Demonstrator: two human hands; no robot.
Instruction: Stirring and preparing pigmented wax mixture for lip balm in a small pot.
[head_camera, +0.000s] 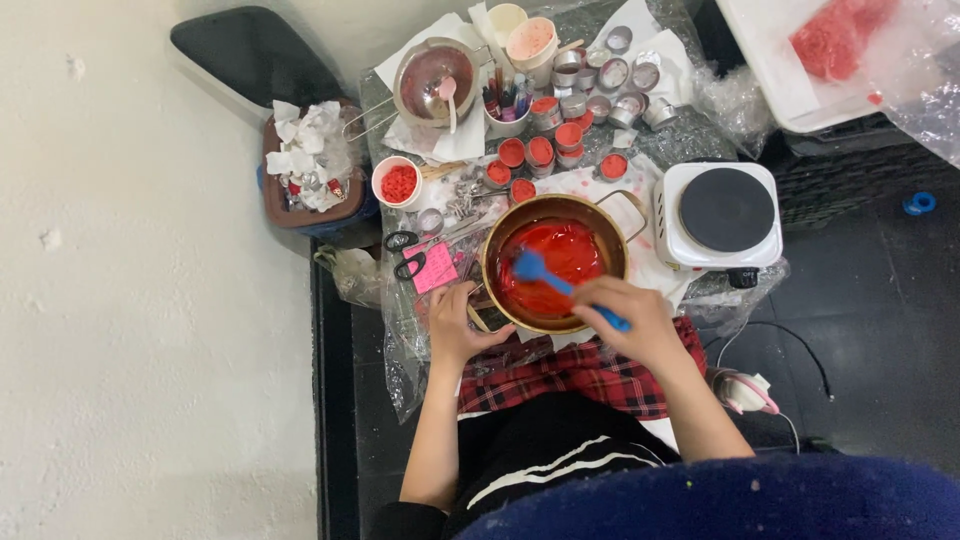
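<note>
Your right hand (638, 318) grips the blue silicone spatula (560, 281) in the round metal pot of red wax (553, 262); your left hand (455, 325) clasps its rim at nine o'clock. Several small round tins (540, 150) at twelve o'clock hold red wax; others (612, 75) remain unfilled.

Tins (540, 152) crowd behind pot (500, 240); hotplate (718, 214) blocks right (floor beyond open).

Right hand (635, 318) stirs red pot (553, 262) with blue spatula (560, 282)

Bare forearms, red plaid garment
</note>
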